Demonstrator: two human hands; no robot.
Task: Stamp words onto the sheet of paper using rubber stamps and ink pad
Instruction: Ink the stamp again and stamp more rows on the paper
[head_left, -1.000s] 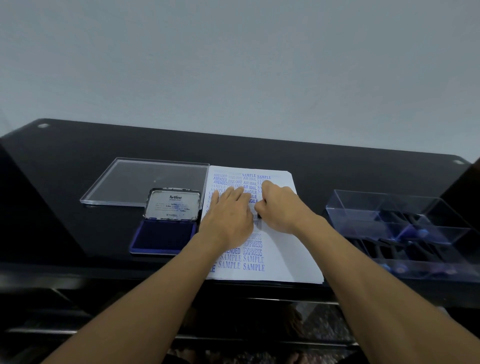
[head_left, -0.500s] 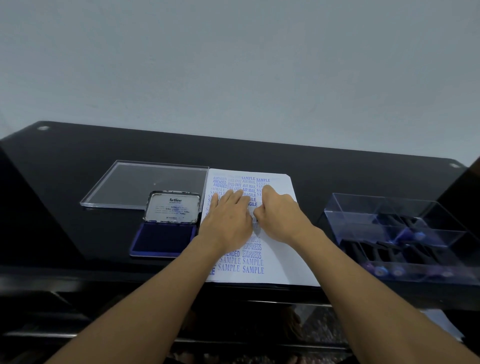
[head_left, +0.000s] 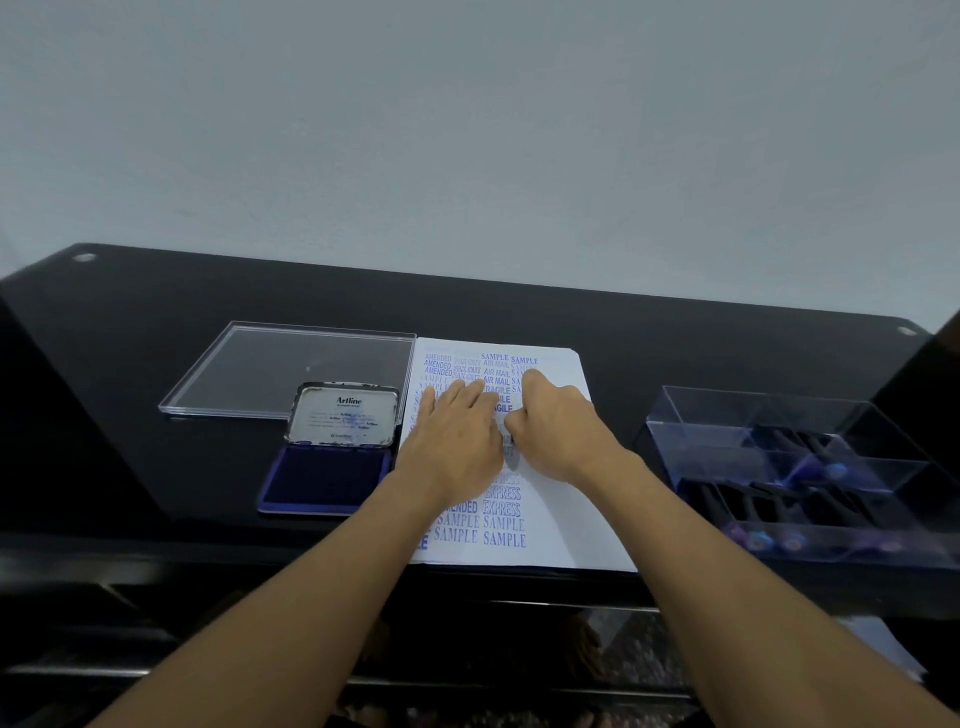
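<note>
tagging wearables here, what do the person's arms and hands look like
The left forearm and right forearm are bare to the frame edge: no sleeves, watch or bracelet. The left hand and right hand show no gloves or rings.

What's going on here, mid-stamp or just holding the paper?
Mid-stamp, it seems. The left hand lies flat on the sheet of paper, holding it down. The right hand is curled over a rubber stamp, mostly hidden, pressed onto the sheet among rows of blue stamped words. The open Artline ink pad sits left of the sheet. A clear compartment tray holding more stamps sits to the right.
</note>
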